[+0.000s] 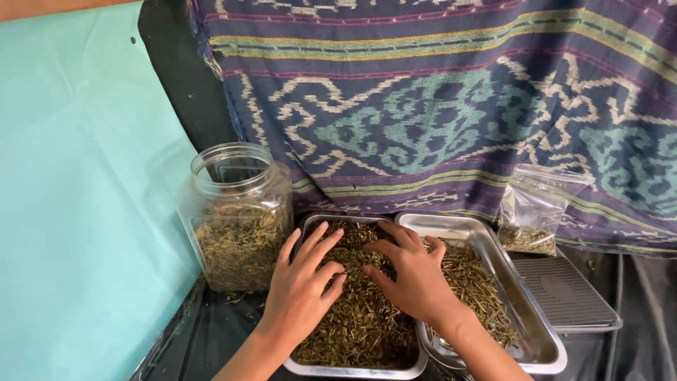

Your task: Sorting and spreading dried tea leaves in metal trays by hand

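Presently, left hand [302,289] and right hand [412,276] are lying fingers spread, gripping nothing, on dried herbs [360,321] in the near metal tray [360,370]. Beyond are standing a second tray [539,346], a plastic jar [240,215] and a clear bag [536,208].

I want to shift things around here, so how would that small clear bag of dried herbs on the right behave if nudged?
The clear plastic bag looks thin and crinkled, so probably floppy. Only a little dried herb sits at its bottom, so likely very light. It leans against the woven cloth, so a push may topple it.
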